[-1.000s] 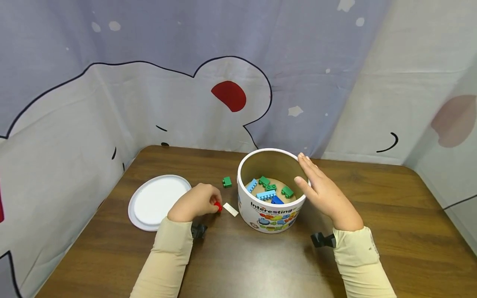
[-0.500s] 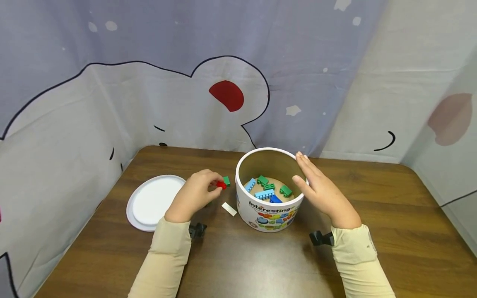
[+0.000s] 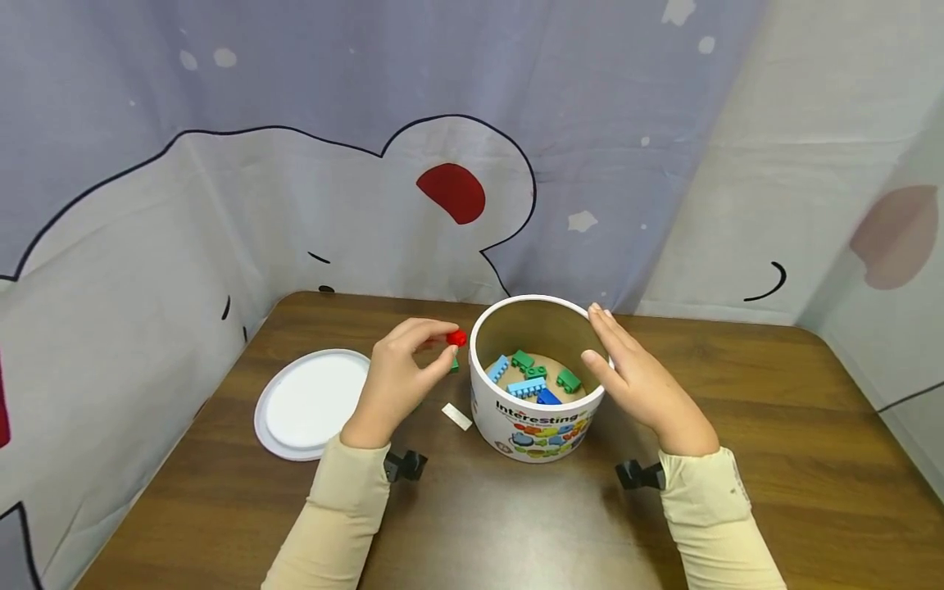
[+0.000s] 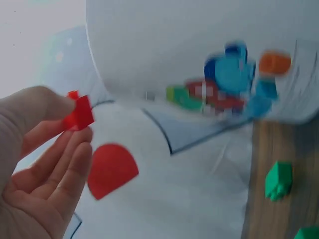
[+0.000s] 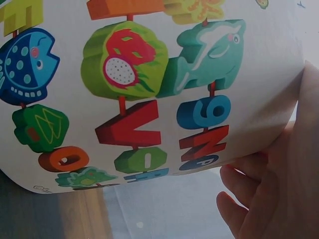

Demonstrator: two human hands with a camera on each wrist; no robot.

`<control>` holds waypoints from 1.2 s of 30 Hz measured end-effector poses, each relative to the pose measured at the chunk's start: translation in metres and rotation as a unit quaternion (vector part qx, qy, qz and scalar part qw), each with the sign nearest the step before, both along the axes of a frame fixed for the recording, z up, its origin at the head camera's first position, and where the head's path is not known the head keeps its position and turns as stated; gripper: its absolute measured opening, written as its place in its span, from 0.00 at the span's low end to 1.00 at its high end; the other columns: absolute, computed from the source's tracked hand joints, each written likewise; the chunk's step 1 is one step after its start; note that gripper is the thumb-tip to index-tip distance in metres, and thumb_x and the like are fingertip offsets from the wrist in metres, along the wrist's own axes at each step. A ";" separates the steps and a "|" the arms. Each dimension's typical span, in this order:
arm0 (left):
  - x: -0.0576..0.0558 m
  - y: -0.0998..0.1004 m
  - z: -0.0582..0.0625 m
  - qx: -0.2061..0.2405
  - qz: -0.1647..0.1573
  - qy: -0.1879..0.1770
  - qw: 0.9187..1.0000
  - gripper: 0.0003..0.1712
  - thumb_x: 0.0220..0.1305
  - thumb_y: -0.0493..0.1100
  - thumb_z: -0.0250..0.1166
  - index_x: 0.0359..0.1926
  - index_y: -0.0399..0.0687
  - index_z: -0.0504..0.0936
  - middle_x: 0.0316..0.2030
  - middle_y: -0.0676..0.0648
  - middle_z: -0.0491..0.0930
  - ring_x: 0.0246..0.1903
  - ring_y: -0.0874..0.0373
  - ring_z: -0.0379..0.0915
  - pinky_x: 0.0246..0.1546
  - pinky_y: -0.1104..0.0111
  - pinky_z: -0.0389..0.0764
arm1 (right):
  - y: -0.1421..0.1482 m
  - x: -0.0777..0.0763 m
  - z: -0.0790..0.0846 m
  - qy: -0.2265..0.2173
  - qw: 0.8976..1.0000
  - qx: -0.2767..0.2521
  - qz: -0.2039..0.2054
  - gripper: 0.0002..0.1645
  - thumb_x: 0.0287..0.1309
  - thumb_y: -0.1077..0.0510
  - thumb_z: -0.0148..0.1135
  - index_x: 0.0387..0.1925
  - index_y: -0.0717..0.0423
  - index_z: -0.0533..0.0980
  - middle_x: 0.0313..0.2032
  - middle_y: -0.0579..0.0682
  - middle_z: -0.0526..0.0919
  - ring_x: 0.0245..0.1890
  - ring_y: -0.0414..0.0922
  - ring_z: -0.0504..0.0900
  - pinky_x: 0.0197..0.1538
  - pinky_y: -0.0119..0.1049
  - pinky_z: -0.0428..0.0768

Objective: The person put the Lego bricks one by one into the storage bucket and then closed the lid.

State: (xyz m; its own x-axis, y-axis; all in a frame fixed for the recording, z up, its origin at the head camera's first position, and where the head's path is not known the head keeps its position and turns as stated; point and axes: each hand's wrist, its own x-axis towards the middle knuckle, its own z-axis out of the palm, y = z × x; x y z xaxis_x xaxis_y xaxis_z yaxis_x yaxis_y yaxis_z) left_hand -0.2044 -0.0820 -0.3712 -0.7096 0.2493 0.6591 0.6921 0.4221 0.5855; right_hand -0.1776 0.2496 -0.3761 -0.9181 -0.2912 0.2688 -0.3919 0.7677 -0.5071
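Red brick (image 3: 458, 338) raised, just left of the tub (image 3: 542, 424).
I see the left hand (image 3: 398, 375) pinching it; the right hand (image 3: 652, 392), fingers extended, lies against the tub's right side. I'd want a firm fingertip pinch, tub steadied.

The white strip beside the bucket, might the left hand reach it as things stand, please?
Probably yes: nothing covers the white strip, though the left hand pinches a red brick, which may hinder gripping.

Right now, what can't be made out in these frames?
Red brick, head view: partly covered by the left hand.
Green brick beside the bucket, head view: mostly behind the same hand.
Lower green brick, left wrist view: cut off by the bottom edge.
Printed pictures on the bucket, left wrist view: blurred.
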 end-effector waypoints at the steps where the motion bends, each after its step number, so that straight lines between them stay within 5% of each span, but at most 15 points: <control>1: 0.001 0.003 0.000 0.019 -0.007 -0.006 1.000 0.14 0.59 0.30 0.71 0.48 0.39 0.87 0.44 0.46 0.85 0.41 0.56 0.84 0.46 0.68 0.85 | 0.000 0.000 0.000 -0.003 1.000 0.000 0.000 0.41 0.78 0.43 0.47 0.81 0.54 0.48 0.79 0.56 0.50 0.79 0.54 0.47 0.76 0.59 0.53; 8: 0.007 0.024 -0.002 0.061 -0.058 -0.021 0.996 0.15 0.59 0.30 0.70 0.48 0.40 0.87 0.44 0.46 0.84 0.40 0.56 0.84 0.44 0.62 0.87 | 0.001 -0.001 -0.001 -0.011 1.000 0.001 -0.001 0.42 0.78 0.42 0.47 0.81 0.51 0.46 0.80 0.53 0.48 0.79 0.52 0.46 0.76 0.58 0.53; 19: -0.002 0.048 0.001 -0.017 -0.049 0.024 0.998 0.14 0.61 0.31 0.68 0.49 0.40 0.85 0.46 0.45 0.82 0.43 0.56 0.81 0.47 0.65 0.84 | 0.001 -0.001 -0.003 -0.014 1.000 -0.003 -0.006 0.42 0.78 0.42 0.47 0.81 0.52 0.47 0.80 0.55 0.48 0.79 0.53 0.46 0.76 0.59 0.53; 27: -0.015 0.061 0.008 -0.104 -0.049 0.016 0.993 0.13 0.64 0.30 0.68 0.50 0.39 0.84 0.47 0.45 0.82 0.49 0.53 0.79 0.51 0.65 0.83 | 0.003 -0.001 -0.002 -0.008 1.000 0.000 -0.007 0.42 0.77 0.42 0.47 0.81 0.52 0.47 0.80 0.54 0.49 0.79 0.55 0.47 0.75 0.60 0.54; 36: -0.012 0.054 0.008 -0.063 0.012 0.074 0.995 0.15 0.69 0.25 0.56 0.52 0.34 0.83 0.48 0.40 0.82 0.48 0.49 0.81 0.51 0.62 0.83 | 0.002 -0.002 -0.003 -0.009 1.000 -0.006 -0.006 0.42 0.77 0.43 0.48 0.81 0.53 0.47 0.80 0.54 0.49 0.79 0.55 0.48 0.76 0.59 0.54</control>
State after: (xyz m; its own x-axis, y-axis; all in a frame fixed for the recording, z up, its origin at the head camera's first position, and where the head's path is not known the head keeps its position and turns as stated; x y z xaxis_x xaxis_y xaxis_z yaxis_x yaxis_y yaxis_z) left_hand -0.2164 -0.0276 -0.3634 -0.6142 0.3201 0.7213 0.7551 0.5039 0.4194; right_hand -0.1794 0.2518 -0.3796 -0.9262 -0.2770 0.2556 -0.3735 0.7665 -0.5225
